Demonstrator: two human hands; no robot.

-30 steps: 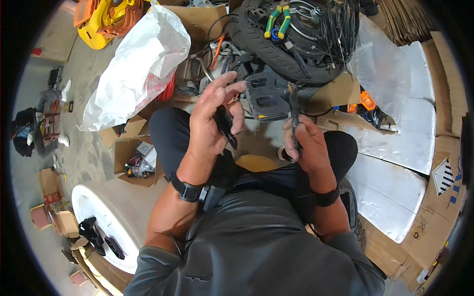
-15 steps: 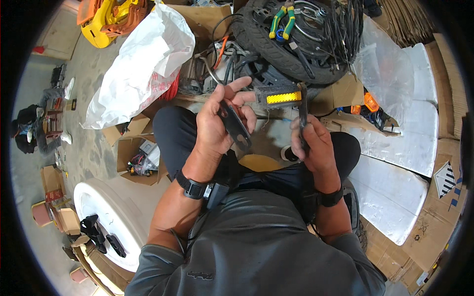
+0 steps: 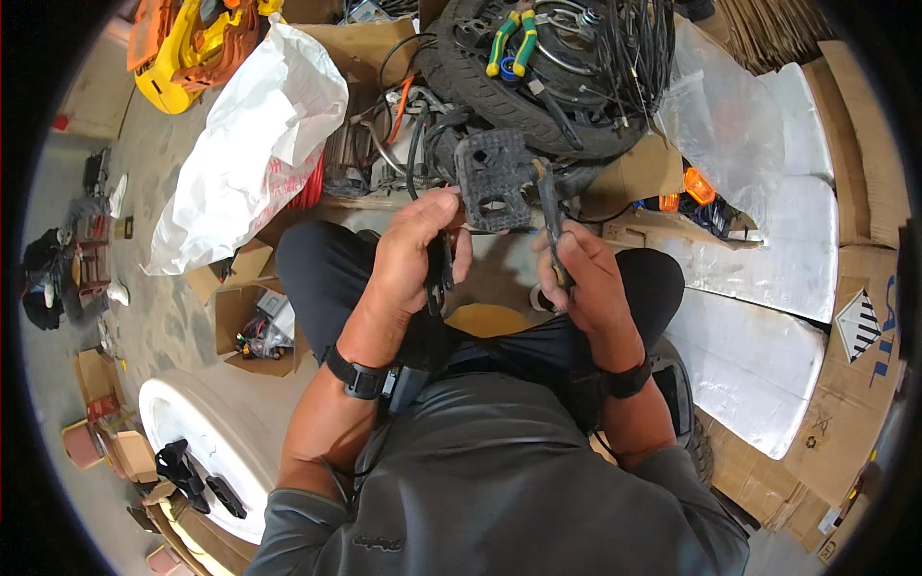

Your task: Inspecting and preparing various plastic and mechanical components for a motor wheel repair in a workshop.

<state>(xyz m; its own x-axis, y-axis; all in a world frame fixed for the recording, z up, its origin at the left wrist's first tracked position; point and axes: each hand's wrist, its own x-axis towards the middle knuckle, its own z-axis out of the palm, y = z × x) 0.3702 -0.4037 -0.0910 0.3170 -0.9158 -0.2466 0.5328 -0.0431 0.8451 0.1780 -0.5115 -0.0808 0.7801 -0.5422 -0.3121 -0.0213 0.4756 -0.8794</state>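
My left hand has its fingers round a flat black metal part, mostly hidden by them, with its fingertips beside the pedal. My right hand grips a dark crank arm by its lower end. A dirty black pedal on the arm's upper end is turned with its broad face up. Behind it lie a black tyre on a wheel with green-and-yellow pliers on top and a bundle of black cables.
A white bag and yellow-orange plastic parts lie upper left. A box of parts and a white round tub sit left. White foam slabs, cardboard and orange lights are right. Another person is far left.
The pedal has turned from showing its yellow reflector edge to showing its broad face, and has moved left with my right hand. My left hand has shifted slightly down and left.
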